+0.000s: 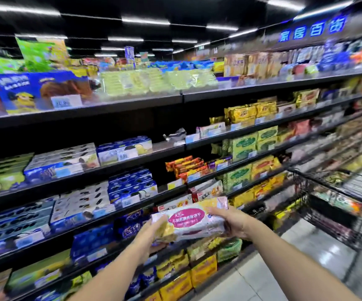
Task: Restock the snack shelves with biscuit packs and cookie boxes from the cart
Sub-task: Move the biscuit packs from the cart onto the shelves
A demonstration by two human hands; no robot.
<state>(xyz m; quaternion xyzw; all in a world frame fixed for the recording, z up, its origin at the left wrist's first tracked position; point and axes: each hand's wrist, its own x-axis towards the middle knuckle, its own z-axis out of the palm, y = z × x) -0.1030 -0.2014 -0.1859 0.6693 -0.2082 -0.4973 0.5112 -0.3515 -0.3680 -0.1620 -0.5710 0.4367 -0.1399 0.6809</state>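
Pink-labelled biscuit pack (190, 220), slightly tilted, before stocked snack shelves (132, 105); black wire cart (306, 187) rightward.

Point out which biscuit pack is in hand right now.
The pink-and-white pack, gripped at its ends by the left hand and right hand; the rest lie on shelves or in the cart.

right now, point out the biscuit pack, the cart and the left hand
biscuit pack (186, 219), head view, on its pink label
cart (304, 192), head view, on its wire wall
left hand (153, 231), head view, on the hand's middle
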